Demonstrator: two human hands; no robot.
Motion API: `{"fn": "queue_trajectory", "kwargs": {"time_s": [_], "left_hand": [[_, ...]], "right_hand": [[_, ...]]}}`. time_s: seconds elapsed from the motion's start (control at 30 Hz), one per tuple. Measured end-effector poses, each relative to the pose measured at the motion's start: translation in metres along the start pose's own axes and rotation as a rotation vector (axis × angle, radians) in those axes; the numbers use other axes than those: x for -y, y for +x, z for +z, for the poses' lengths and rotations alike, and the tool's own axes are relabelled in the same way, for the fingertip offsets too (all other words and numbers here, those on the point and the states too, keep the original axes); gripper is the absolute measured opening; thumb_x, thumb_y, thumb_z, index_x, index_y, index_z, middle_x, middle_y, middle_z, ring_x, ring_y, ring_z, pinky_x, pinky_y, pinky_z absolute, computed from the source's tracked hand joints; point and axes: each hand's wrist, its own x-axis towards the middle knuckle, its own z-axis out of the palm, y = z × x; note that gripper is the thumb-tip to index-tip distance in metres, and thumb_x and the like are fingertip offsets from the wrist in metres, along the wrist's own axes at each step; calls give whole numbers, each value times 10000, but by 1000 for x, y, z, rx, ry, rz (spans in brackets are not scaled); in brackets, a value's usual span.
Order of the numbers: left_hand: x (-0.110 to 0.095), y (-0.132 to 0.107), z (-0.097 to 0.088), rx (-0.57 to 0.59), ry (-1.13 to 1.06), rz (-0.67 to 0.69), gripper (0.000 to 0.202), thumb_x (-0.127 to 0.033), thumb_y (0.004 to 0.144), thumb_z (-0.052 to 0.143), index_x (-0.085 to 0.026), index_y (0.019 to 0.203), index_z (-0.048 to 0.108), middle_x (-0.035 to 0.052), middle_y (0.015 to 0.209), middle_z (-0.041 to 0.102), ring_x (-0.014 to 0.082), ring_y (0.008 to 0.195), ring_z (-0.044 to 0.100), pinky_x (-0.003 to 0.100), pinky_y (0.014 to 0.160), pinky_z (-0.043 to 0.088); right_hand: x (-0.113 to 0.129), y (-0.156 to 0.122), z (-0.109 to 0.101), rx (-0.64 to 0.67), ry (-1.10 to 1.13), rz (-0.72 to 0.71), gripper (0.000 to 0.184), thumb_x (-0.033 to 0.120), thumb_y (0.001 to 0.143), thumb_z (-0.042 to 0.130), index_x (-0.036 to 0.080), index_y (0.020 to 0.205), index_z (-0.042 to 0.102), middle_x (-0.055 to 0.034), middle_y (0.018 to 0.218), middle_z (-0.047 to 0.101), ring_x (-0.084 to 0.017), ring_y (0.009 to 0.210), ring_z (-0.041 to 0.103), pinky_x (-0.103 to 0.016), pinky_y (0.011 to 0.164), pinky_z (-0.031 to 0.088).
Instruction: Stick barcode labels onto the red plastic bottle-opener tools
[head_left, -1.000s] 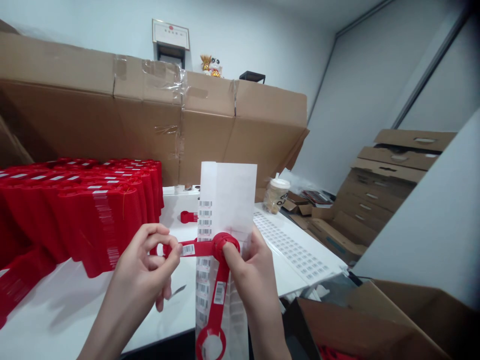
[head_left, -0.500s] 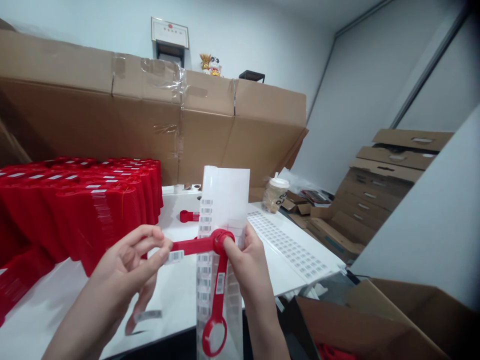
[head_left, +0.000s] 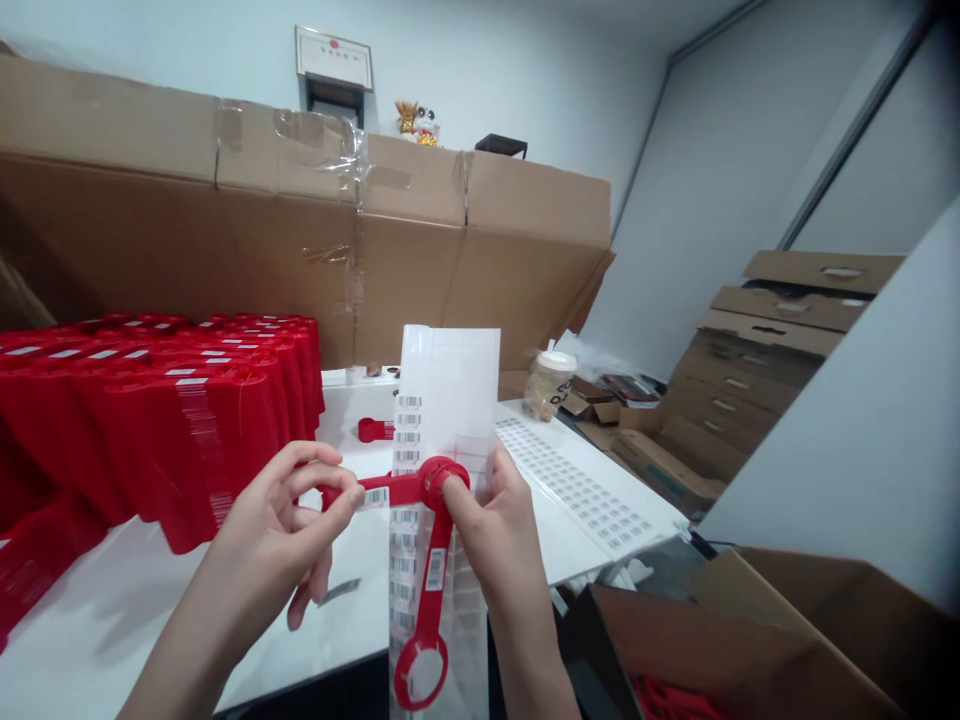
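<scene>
My right hand (head_left: 491, 520) grips the ring ends of red ring-ended straps, thumb pressed on top, together with a long sheet of barcode labels (head_left: 450, 385) standing upright behind them. One red strap (head_left: 431, 600) hangs down with a white barcode label on it and an open ring at its foot. Another strap (head_left: 406, 488) runs left to my left hand (head_left: 292, 530). Thumb and forefinger there pinch the edge of a barcode label (head_left: 376, 498) lying against that strap. A second label strip (head_left: 340, 591) shows by my lower left fingers; whether it sticks to them I cannot tell.
Rows of stacked red straps (head_left: 195, 420) fill the table's left side. A loose red strap (head_left: 373, 430) lies behind the sheet. More label sheets (head_left: 577, 490) and a lidded cup (head_left: 550, 383) are at right. A cardboard box (head_left: 757, 640) holding red pieces stands lower right.
My left hand has moved right, closer to my right hand, with the pinched label now nearer the sheet. My right hand keeps its grip nearly in place.
</scene>
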Motion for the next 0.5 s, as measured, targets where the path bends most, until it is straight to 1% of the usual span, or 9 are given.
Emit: {"fn": "queue_trajectory", "kwargs": {"time_s": [0.17,0.33,0.5], "left_hand": [[0,0,1,-14,20,-9,439,-510,796,735,-229,1016,479,-54,911,634,-14,283,433,98,231,286],[7,6,-4,26,28,-39,427,-451,792,761,-251,1034,471,-53,943,635,9,291,464,128,226,314],[13,9,-6,39,30,-23,358,-447,846,712,-256,1020,464,-59,934,627,21,302,485,135,230,324]], "right_hand": [[1,0,1,14,18,-8,294,177,835,646,252,1119,645,-32,1062,758,-222,943,738,-309,776,606],[1,1,2,12,31,-10,308,181,831,648,242,1132,643,-44,1076,755,-229,937,738,-313,750,609],[0,0,1,1,22,-22,284,184,833,653,241,1111,648,-38,1058,754,-222,924,736,-309,751,608]]}}
